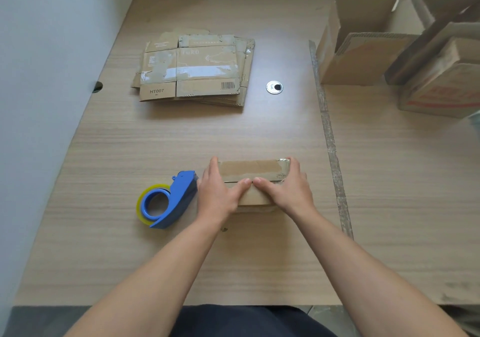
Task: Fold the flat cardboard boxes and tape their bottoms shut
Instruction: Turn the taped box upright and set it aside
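A small cardboard box (252, 167) is sitting on the table (155, 141) just in front of the person, its closed flaps facing up and a seam running across the top. The left hand (219, 193) is gripping the box's left end and the right hand (285, 188) is gripping its right end, the fingers (213, 163) curling over the far corners while both thumbs are pressing down on the seam, their tips nearly touching in the middle. A blue tape dispenser (179, 199) carrying a roll of clear tape is lying on the table just beside the left hand, apart from the box. Farther back, a stack of flat boxes (194, 69) is resting on the table, the top one marked HT007. At the far right, folded open boxes (363, 50) are standing together, with a red-printed carton (441, 84) next to them. A round metal grommet (274, 87) is showing in the tabletop between the stack and the folded boxes.
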### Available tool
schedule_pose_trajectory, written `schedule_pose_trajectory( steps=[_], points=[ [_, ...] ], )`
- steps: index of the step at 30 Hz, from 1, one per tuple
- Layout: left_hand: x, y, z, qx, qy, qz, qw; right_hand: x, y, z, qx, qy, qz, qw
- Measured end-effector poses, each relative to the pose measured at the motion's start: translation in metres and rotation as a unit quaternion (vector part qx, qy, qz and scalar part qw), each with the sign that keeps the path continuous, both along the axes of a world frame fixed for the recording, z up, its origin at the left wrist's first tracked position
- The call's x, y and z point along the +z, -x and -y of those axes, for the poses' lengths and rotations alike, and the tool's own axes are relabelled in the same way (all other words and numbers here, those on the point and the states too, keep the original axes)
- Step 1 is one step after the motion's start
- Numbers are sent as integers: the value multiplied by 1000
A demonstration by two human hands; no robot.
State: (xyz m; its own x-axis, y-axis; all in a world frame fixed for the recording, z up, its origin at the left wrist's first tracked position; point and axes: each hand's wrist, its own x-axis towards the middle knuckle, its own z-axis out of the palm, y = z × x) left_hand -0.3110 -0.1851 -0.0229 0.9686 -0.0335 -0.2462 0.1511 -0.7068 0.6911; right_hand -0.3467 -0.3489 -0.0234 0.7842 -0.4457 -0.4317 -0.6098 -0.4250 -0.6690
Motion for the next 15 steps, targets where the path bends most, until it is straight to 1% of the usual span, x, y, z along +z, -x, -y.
schedule_pose_trajectory(
  steps=[1, 3, 8, 10, 12, 13, 14, 15],
  points=[
    [-1, -3, -2, 0, 7, 7, 1000, -1, 0, 0, -4, 15, 8, 1000],
    [-1, -8, -10, 2, 19, 9, 1000, 0, 2, 3, -5, 17, 31, 999],
    [-3, -18, -32, -14, 76, -25, 997, 1, 5, 24, 10, -43, 64, 997],
    [-2, -21, -36, -16, 98, -38, 994, 2, 6, 34, 13, -89, 57, 994],
    [-1, -24, -40, -20, 143, -61, 988, 4, 5, 43, 6, -184, 39, 982],
    [0, -25, -41, -27, 166, -77, 983, 7, 3, 46, 13, -214, 23, 977],
    [2, -27, -42, -39, 174, -88, 980, 10, 0, 48, 38, -206, 4, 978],
    [4, -30, -42, -54, 161, -91, 981, 12, -5, 51, 80, -165, -15, 983]
  ],
)
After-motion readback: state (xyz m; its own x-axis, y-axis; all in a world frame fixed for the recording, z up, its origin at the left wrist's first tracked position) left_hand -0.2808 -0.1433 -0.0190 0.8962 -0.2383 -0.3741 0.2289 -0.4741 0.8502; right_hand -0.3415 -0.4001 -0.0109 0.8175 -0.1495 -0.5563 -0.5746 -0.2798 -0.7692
